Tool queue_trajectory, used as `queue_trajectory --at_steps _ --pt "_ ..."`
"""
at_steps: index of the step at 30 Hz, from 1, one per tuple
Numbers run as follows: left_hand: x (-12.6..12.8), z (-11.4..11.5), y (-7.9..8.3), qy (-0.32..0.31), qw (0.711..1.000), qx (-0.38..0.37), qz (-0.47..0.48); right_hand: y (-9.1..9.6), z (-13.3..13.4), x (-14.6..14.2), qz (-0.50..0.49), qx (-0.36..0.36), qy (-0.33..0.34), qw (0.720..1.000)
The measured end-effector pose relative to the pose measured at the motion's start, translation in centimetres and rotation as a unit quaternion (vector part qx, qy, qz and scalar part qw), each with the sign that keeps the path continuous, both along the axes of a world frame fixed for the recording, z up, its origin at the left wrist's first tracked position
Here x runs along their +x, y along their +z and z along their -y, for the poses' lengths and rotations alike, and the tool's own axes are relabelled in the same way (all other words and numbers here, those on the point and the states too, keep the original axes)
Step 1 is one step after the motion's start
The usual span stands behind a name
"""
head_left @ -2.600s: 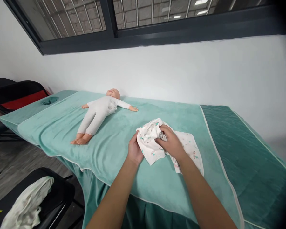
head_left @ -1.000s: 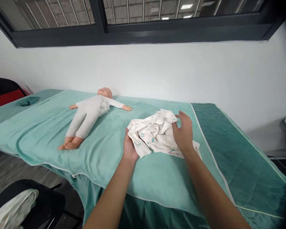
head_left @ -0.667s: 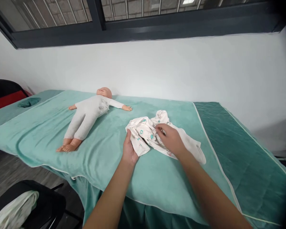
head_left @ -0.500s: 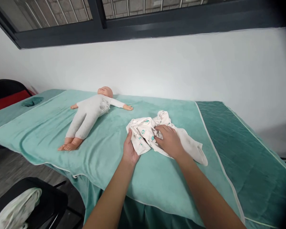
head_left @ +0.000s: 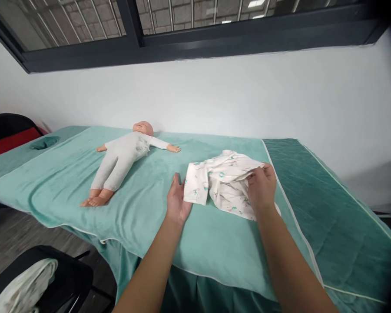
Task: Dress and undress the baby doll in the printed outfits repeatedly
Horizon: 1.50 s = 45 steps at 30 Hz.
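A white baby garment (head_left: 230,174) with small green prints lies bunched on the green blanket, and one short tube-like end of it points left. My right hand (head_left: 263,184) pinches the garment's upper right edge and lifts it a little. At its left end is my left hand (head_left: 178,200), palm turned up and thumb apart from the cloth; the fingers reach partly under the fabric and are half hidden. Left of the hands, a baby doll (head_left: 122,152) in a white bodysuit lies on its back, arms spread, feet toward the near edge.
A light green blanket (head_left: 150,234) covers most of the massage bed, with a darker green cover (head_left: 339,217) at the right. Behind stand a white wall and a dark window frame (head_left: 195,54). A black chair (head_left: 71,265) at the lower left bears a crumpled pale cloth (head_left: 26,287).
My right hand has moved right, drawing the garment's edge with it and spreading the cloth. My left thumb has come off the fabric. The doll has not moved.
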<state>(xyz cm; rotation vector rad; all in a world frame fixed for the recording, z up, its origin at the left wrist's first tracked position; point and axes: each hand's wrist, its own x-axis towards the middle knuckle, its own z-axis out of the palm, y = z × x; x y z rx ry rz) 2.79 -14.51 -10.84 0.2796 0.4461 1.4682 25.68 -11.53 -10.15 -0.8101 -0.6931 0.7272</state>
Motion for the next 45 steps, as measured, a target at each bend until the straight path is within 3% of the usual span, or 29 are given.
queue_trajectory --at_steps 4,7,10,14,17,19,21,24,26,28,31,34,37,41,45 --pt "-0.2 0.1 -0.1 -0.036 0.999 0.021 -0.006 0.4 -0.3 2.4 -0.176 0.018 0.099 0.979" --pt "0.0 0.0 -0.1 -0.043 0.997 0.008 -0.061 0.9 0.3 2.2 -0.23 0.038 0.152 0.96" --pt "0.3 -0.1 -0.2 -0.043 0.993 0.019 -0.11 1.0 1.1 0.4 -0.177 0.049 0.225 0.957" --pt "0.7 0.0 -0.6 -0.038 0.984 0.058 -0.163 0.3 2.2 -1.6 -0.039 -0.001 0.304 0.952" --pt "1.2 0.3 -1.1 -0.009 0.97 0.072 -0.233 0.1 3.2 -1.9 0.087 -0.021 0.4 0.912" --pt "1.6 0.5 -1.3 0.022 0.948 0.096 -0.301 0.5 3.8 -1.8 0.142 0.001 0.484 0.863" --pt "2.1 0.8 -1.5 0.062 0.904 0.144 -0.398 1.0 4.1 -1.7 0.145 0.025 0.534 0.833" --pt "2.6 1.2 -1.4 0.122 0.816 0.205 -0.526 1.2 4.0 -1.7 0.093 0.029 0.52 0.848" --pt "2.6 1.4 -1.4 0.144 0.795 0.209 -0.551 0.9 3.5 -1.7 0.051 0.02 0.482 0.874" --pt "2.3 1.5 -1.4 0.161 0.811 0.183 -0.532 0.4 2.9 -1.5 0.005 0.019 0.429 0.903" --pt "1.3 1.1 -1.5 0.208 0.865 0.103 -0.445 -0.3 2.0 -0.8 -0.067 0.029 0.349 0.934" --pt "-0.5 0.1 -1.3 0.246 0.915 0.063 -0.312 -0.6 1.4 0.0 -0.12 0.035 0.308 0.943" --pt "-3.4 -1.6 -0.7 0.257 0.94 0.06 -0.217 -0.7 1.4 0.3 -0.129 0.033 0.308 0.942" --pt "-7.2 -4.0 0.1 0.231 0.962 0.0 -0.144 -0.6 1.5 0.3 -0.114 0.032 0.309 0.944" --pt "-9.1 -4.9 0.6 0.162 0.985 -0.025 -0.061 -0.6 1.5 0.4 -0.113 0.042 0.302 0.946"
